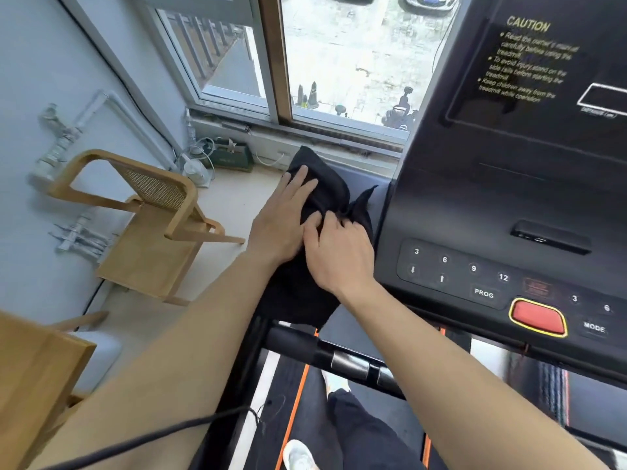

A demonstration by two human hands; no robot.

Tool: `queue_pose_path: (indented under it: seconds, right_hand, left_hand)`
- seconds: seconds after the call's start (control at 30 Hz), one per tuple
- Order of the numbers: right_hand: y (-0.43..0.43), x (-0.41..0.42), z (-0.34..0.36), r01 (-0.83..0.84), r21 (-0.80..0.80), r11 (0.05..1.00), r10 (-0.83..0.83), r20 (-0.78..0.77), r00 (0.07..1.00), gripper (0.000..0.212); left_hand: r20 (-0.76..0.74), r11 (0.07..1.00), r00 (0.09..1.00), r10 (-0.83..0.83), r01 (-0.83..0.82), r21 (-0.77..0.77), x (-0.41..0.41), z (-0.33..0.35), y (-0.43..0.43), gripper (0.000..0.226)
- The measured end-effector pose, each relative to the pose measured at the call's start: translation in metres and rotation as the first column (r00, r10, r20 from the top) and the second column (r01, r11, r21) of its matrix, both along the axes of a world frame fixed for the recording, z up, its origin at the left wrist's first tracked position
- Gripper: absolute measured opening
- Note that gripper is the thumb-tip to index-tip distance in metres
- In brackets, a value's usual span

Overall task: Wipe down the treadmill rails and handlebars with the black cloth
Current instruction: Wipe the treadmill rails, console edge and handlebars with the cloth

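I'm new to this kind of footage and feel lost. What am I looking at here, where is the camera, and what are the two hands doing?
The camera sits on a person's head, looking forward and down, so the arms belong to the wearer. They stand on a treadmill; its console, with number buttons and a red button, is at right. Both hands rest on a black cloth draped over the treadmill's left side. The left hand lies flat on it; the right hand pinches a fold. Below runs a black handlebar. A wooden chair stands left, by the window.
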State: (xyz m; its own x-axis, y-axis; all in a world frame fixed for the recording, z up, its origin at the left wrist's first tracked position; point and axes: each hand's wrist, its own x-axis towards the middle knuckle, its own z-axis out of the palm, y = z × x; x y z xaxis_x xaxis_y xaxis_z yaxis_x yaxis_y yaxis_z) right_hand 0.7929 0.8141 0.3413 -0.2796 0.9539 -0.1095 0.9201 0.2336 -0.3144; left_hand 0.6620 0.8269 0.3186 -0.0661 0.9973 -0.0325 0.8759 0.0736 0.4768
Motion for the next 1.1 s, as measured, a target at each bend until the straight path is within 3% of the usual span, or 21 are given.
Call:
queue_pose_path:
  seconds: [0.07, 0.13, 0.27, 0.37, 0.43, 0.53, 0.7, 0.87, 1.1]
  right_hand:
    - [0.000, 0.001, -0.001, 0.050, 0.033, 0.998, -0.046, -0.111, 0.993, 0.038]
    - [-0.001, 0.009, -0.002, -0.018, 0.046, 0.999, 0.025, -0.136, 0.990, 0.039]
    - [0.001, 0.027, 0.006, -0.242, -0.035, 0.970, 0.239, -0.076, 0.968, 0.044]
    - [0.015, 0.038, 0.019, -0.353, -0.102, 0.930, 0.355, 0.006, 0.935, 0.049]
    - [0.031, 0.042, 0.026, -0.373, -0.119, 0.920, 0.377, 0.011, 0.926, 0.044]
    - [0.053, 0.042, 0.030, -0.333, -0.008, 0.943, 0.332, -0.020, 0.943, 0.036]
    - [0.077, 0.040, 0.018, -0.418, 0.165, 0.894, 0.361, 0.289, 0.887, 0.043]
    - [0.094, 0.028, 0.011, -0.468, 0.243, 0.850, 0.365, 0.367, 0.855, 0.046]
    - [0.112, 0.026, 0.020, -0.750, 0.244, 0.615, 0.580, 0.505, 0.640, 0.051]
  left_hand:
    - [-0.006, 1.000, 1.000, 0.006, -0.006, 0.005, 0.000, 0.001, -0.008, 0.060]
    - [-0.036, 1.000, 0.999, 0.021, -0.021, 0.003, 0.004, 0.002, -0.018, 0.063]
    - [-0.087, 0.998, 0.995, 0.053, -0.054, -0.008, 0.010, 0.000, -0.036, 0.066]
    - [-0.023, 0.993, 0.993, 0.116, -0.116, -0.008, 0.011, 0.000, -0.034, 0.068]
    - [0.006, 0.984, 0.984, 0.178, -0.178, 0.018, 0.014, 0.002, -0.027, 0.071]
    - [0.010, 0.967, 0.967, 0.253, -0.253, -0.017, 0.022, 0.005, -0.018, 0.081]
    - [-0.058, 0.940, 0.941, 0.333, -0.336, -0.056, 0.030, 0.007, -0.004, 0.093]
    - [-0.172, 0.940, 0.935, 0.311, -0.330, -0.090, 0.040, 0.015, 0.013, 0.094]
    - [-0.191, 0.916, 0.911, 0.366, -0.389, -0.101, 0.042, 0.013, -0.001, 0.093]
